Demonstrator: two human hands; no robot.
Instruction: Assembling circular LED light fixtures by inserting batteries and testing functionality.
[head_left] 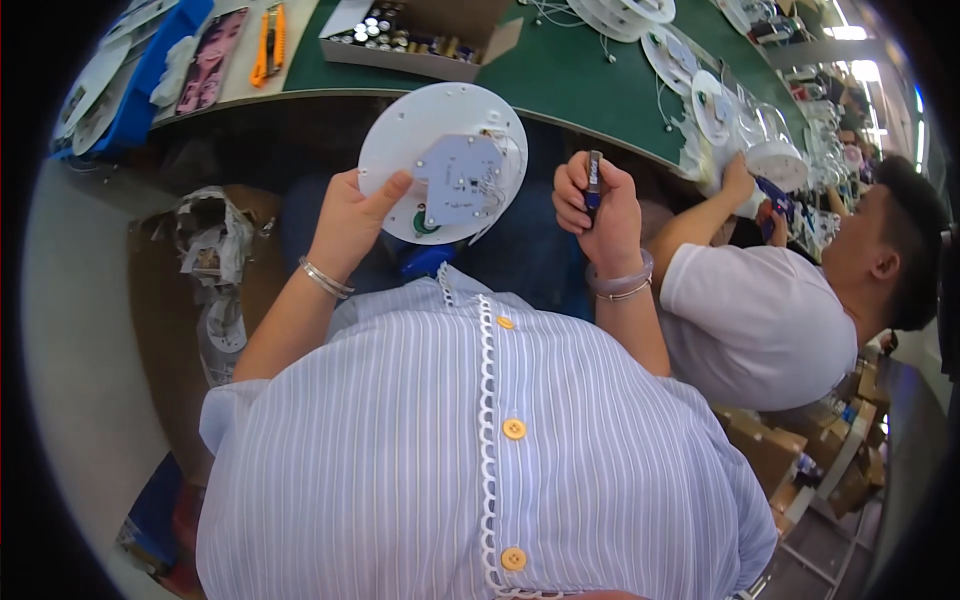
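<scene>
Held up in front of me is a white round plate (395, 135), gripped at its left rim by my left hand (345, 220), thumb on top. A pale grey circuit board (455, 185) is mounted on the plate, with thin wires at its right edge and a small green coil-like part at its lower left. To the right and apart from the plate, my right hand (615, 215) is closed round a small dark battery (594, 180), which stands roughly upright between fingers and thumb.
On the green bench (570, 95) sits an open carton (400, 60) of batteries. An orange cutter knife (268, 45), a phone-like slab (212, 60) and a blue bin (140, 75) lie left. More white plates (668, 58) are at right. A co-worker (770, 310) sits close on my right.
</scene>
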